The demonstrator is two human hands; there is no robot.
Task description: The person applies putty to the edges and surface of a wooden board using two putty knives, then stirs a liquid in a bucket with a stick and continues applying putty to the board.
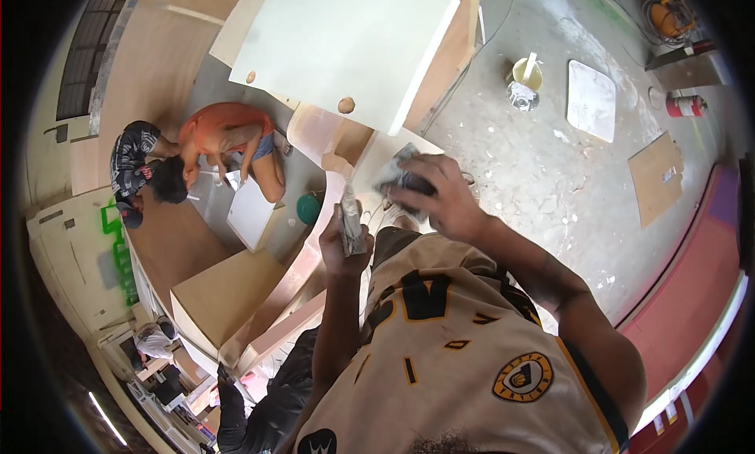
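My left hand [344,241] is closed round a narrow, flat grey-white piece [351,214] smeared with pale paste, held upright. Close by on the right, my right hand [444,194] grips a dark, flat pad-like piece [399,169] with a grey, dusty face; I cannot tell its exact kind. A small gap separates the two pieces. Just beyond them are the curved wooden frame [336,161] and a white-topped panel [338,45] with two round holes near its edge.
Two people [228,139] crouch at the left by a small white board [250,214]. A green round container [308,208] stands near them. On the floor at right are a bucket [528,75], a white board [591,100], a brown sheet [655,179] and a fire extinguisher [686,106].
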